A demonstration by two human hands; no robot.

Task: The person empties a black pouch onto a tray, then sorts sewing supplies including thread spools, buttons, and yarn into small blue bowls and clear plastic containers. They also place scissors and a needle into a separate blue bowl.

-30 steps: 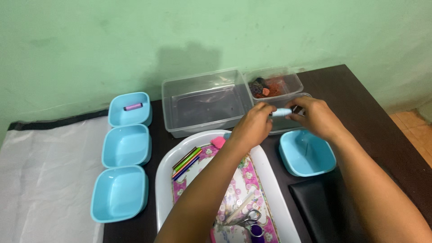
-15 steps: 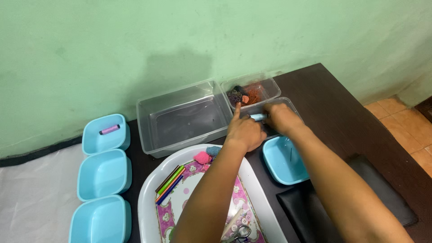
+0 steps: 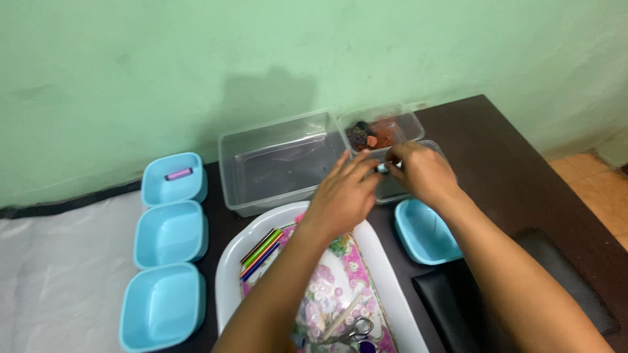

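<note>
Both hands, left hand (image 3: 345,189) and right hand (image 3: 422,171), pinch a small blue object (image 3: 381,168) with fingers closed on it above the clear container (image 3: 392,189); a loose pinch could drop it onto the counter (image 3: 517,176).

Both bare forearms reach forward from the lower edge and converge, wrists nearly straight. The left hand (image 3: 343,193) lies palm down with fingers stretched toward the right hand (image 3: 422,173), whose fingers curl inward, fingertips of both almost meeting

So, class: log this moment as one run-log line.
left hand + right hand: together over small clear container | pinching small light-blue item | white tray below
</note>
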